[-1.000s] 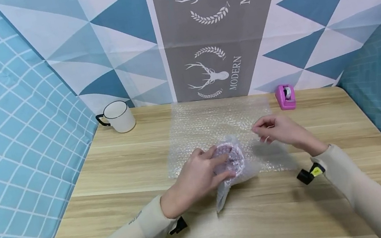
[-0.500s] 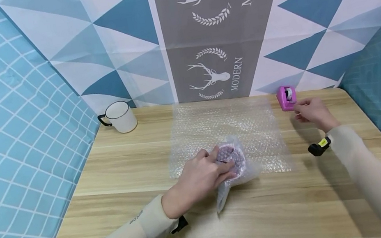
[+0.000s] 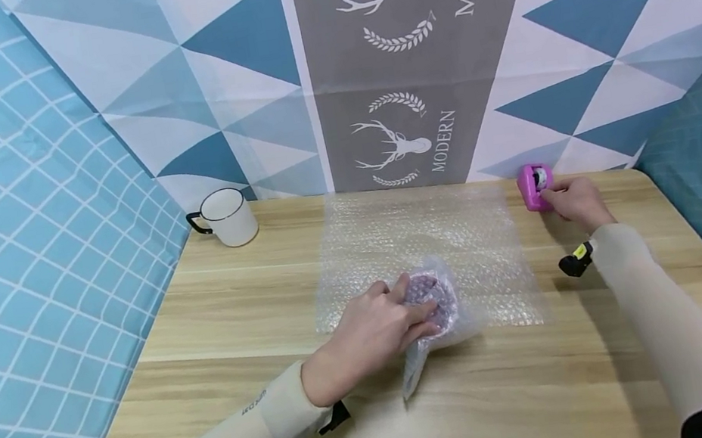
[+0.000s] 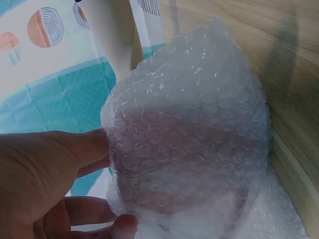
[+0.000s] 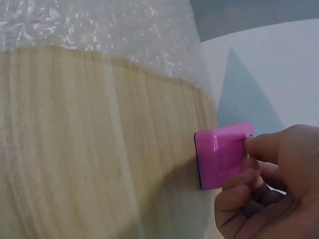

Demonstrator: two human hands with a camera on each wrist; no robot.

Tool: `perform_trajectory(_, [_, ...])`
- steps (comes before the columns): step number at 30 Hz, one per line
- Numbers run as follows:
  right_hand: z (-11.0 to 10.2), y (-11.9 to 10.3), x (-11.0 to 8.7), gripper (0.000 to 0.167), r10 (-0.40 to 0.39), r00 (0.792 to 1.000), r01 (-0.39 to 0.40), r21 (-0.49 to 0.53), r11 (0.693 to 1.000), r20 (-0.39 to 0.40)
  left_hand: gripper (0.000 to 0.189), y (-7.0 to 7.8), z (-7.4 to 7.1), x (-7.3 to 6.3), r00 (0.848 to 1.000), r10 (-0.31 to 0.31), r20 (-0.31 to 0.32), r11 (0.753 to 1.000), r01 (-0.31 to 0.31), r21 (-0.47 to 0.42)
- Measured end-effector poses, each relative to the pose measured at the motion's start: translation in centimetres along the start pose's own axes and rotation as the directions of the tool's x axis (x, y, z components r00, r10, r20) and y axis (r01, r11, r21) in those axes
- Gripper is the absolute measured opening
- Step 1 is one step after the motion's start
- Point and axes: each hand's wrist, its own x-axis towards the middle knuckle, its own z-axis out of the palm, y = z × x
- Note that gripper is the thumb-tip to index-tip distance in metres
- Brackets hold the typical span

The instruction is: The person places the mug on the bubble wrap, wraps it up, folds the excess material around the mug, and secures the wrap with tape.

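Note:
My left hand (image 3: pixel 372 330) grips the rim of a bubble-wrapped bundle (image 3: pixel 443 304) near the middle of the table. In the left wrist view, a pinkish, cup-like shape shows dimly through the bubble wrap (image 4: pixel 189 129); its kind is hidden. The thumb and curled fingers of the left hand (image 4: pixel 60 174) meet at the bundle's edge. A pink tape dispenser (image 3: pixel 535 187) stands at the back right. My right hand (image 3: pixel 577 202) pinches at its front. In the right wrist view, the thumb lies on the dispenser (image 5: pixel 224 154) with the fingers curled below; any tape strip is too small to tell.
A flat sheet of bubble wrap (image 3: pixel 361 240) lies behind the bundle on the wooden table (image 3: pixel 224 331). At the back left stands a white mug (image 3: pixel 234 222) with a black rim and handle. Patterned cloth (image 3: pixel 265 110) hangs along the back.
My right hand has moved from beside the bundle to the back right and now touches the tape dispenser. The left hand stays on the bundle, its fingers slightly shifted.

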Motion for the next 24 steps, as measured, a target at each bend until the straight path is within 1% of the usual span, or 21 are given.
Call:
perform_trajectory(2, [-0.1,-0.3,0.0,0.054,-0.011,1.000,0.011,-0.031,0.999,-0.008,0.033,0.0,0.0,0.0,1.000,0.000,-0.007,1.000,0.000,0.007])
perform_trajectory(4, [-0.2,-0.6,0.1,0.052,-0.010,1.000,0.010,-0.018,1.000,-0.020,0.033,0.0,0.0,0.1,1.000,-0.001,-0.011,1.000,0.001,0.012])
perform_trajectory(8, [-0.2,-0.8,0.3,0.047,0.022,0.999,-0.019,0.089,0.996,-0.027,0.033,0.1,-0.1,0.1,1.000,0.000,-0.010,1.000,0.000,0.017])
perform_trajectory(11, [0.0,-0.5,0.3,0.047,0.074,0.997,-0.069,0.211,0.975,-0.015,0.033,0.1,0.0,0.1,1.000,0.004,0.002,1.000,-0.004,0.014])
perform_trajectory(12, [0.1,-0.5,0.3,0.050,0.098,0.995,-0.092,0.262,0.961,-0.008,0.033,0.2,0.1,0.1,1.000,0.005,0.005,1.000,-0.005,0.012])
perform_trajectory(14, [0.3,-0.5,0.2,0.055,0.131,0.991,-0.126,0.374,0.919,0.011,0.033,0.2,0.2,0.1,1.000,0.007,0.008,1.000,-0.007,0.010])
perform_trajectory(17, [0.4,-0.6,0.0,0.062,0.161,0.986,-0.160,0.491,0.856,0.042,0.032,0.2,0.2,0.1,1.000,0.006,0.007,1.000,-0.006,0.007])
perform_trajectory(18, [0.5,-0.8,-0.1,0.062,0.173,0.983,-0.176,0.522,0.835,0.054,0.032,0.2,0.2,0.1,1.000,0.005,0.006,1.000,-0.005,0.006])
perform_trajectory(19, [0.4,-0.9,-0.1,0.061,0.181,0.982,-0.186,0.537,0.823,0.064,0.032,0.2,0.2,0.0,1.000,0.006,0.005,1.000,-0.006,0.003])
perform_trajectory(21, [0.3,-1.2,-0.2,0.052,0.206,0.975,-0.217,0.562,0.798,0.083,0.032,0.2,0.2,0.0,1.000,0.004,0.005,1.000,-0.004,-0.003])
perform_trajectory(24, [-0.1,-1.7,-0.4,0.036,0.242,0.964,-0.258,0.634,0.729,0.114,0.032,0.1,0.1,0.0,1.000,0.001,0.006,1.000,-0.001,-0.014])
